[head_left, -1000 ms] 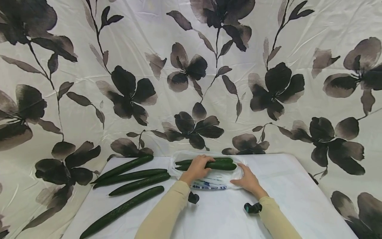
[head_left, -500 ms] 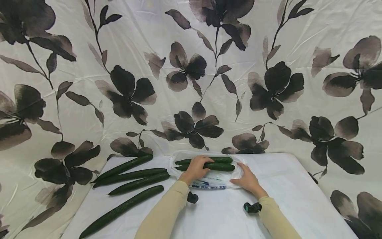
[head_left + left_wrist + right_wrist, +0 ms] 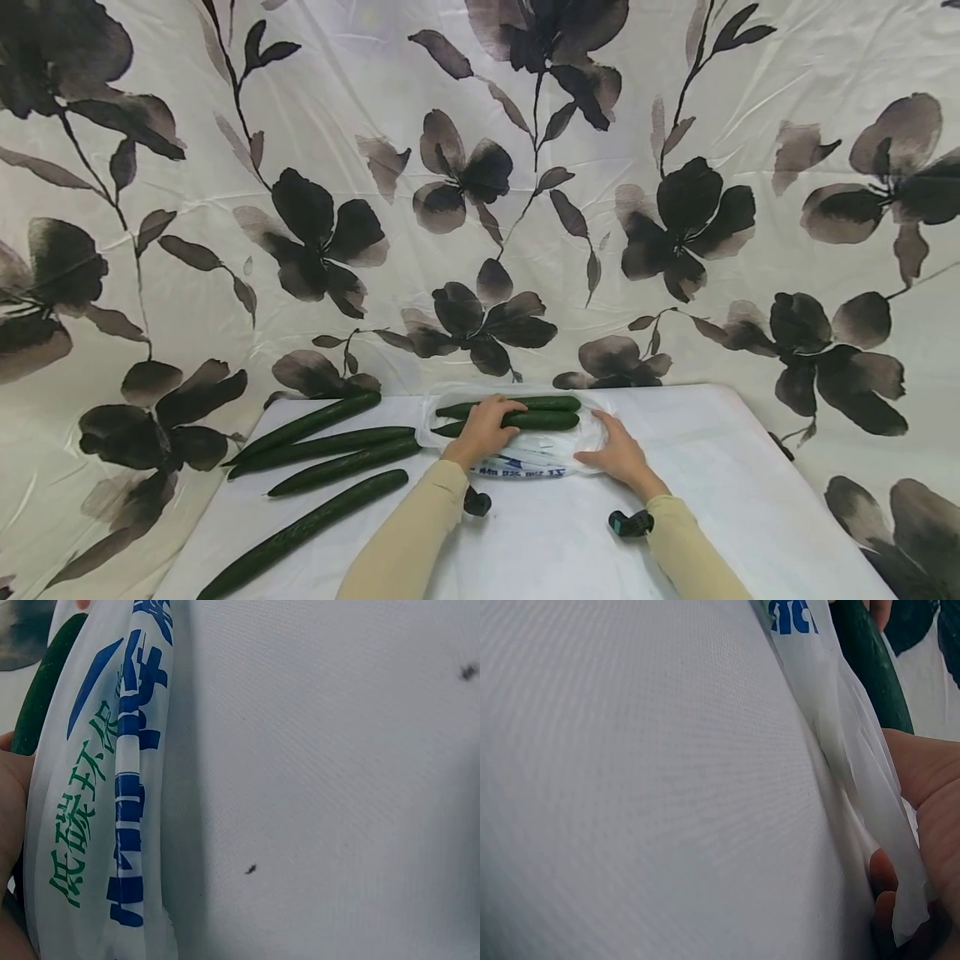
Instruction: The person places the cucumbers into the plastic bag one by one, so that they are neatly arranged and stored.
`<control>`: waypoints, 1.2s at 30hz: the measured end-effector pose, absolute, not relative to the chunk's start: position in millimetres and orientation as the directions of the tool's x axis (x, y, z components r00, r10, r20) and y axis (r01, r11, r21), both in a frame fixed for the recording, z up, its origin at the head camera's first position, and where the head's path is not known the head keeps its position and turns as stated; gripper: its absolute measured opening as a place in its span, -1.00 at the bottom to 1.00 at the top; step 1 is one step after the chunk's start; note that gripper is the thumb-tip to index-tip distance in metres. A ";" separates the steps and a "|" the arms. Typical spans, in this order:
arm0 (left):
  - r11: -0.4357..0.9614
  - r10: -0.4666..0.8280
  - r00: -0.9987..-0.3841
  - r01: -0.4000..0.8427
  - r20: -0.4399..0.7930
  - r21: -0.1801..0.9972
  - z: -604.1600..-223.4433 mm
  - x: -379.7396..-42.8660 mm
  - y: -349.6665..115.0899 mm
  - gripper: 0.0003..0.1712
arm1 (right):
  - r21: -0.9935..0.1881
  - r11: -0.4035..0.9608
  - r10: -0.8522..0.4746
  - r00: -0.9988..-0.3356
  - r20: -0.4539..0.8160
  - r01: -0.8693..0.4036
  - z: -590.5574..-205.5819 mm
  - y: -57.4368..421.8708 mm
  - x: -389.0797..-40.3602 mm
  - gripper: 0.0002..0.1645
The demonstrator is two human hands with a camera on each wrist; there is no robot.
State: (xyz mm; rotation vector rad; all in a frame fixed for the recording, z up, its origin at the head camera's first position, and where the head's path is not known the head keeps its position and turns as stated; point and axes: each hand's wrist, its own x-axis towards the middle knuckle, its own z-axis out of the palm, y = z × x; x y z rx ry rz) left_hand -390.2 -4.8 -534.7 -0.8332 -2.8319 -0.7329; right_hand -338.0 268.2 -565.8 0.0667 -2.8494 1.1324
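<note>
A white plastic bag [image 3: 551, 455] with blue and green print lies near the table's back edge. Two dark green cucumbers rest side by side in its opening, a rear cucumber [image 3: 551, 402] and a front cucumber [image 3: 553, 420]. My left hand [image 3: 483, 432] grips the front cucumber around its left part, fingers over the top. At the bag's right end my right hand [image 3: 621, 450] holds the plastic, with thumb and fingers apart in the head view. The right wrist view shows curled fingertips [image 3: 883, 870] beneath the bag's edge [image 3: 896, 825].
Several more cucumbers lie on the left of the white-covered table [image 3: 555, 550]: one cucumber [image 3: 307, 533] nearest me and a slanting group [image 3: 345, 467] behind it. A flower-patterned cloth [image 3: 480, 208] hangs right behind the table.
My left hand and the front cucumber have shifted slightly left within the bag. The right hand keeps its place on the bag. The head view has drifted a little.
</note>
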 end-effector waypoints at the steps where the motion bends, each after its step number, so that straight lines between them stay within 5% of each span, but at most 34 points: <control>1: 0.735 0.487 -0.844 0.536 0.225 0.417 -534.7 -390.7 -4.2 -0.55 | -0.685 0.725 -0.011 -0.997 0.083 -0.065 -566.2 268.4 -337.8 0.15; 18: 0.723 0.509 -0.831 0.554 0.225 0.412 -531.7 -396.7 0.8 -0.55 | -0.669 0.741 -0.010 -0.997 0.082 -0.062 -567.1 268.5 -339.6 0.15; 36: 0.672 0.464 -0.862 0.494 0.206 0.552 -538.2 -399.4 -1.4 -0.58 | -0.678 0.734 0.001 -0.998 0.055 -0.037 -563.6 267.9 -338.2 0.16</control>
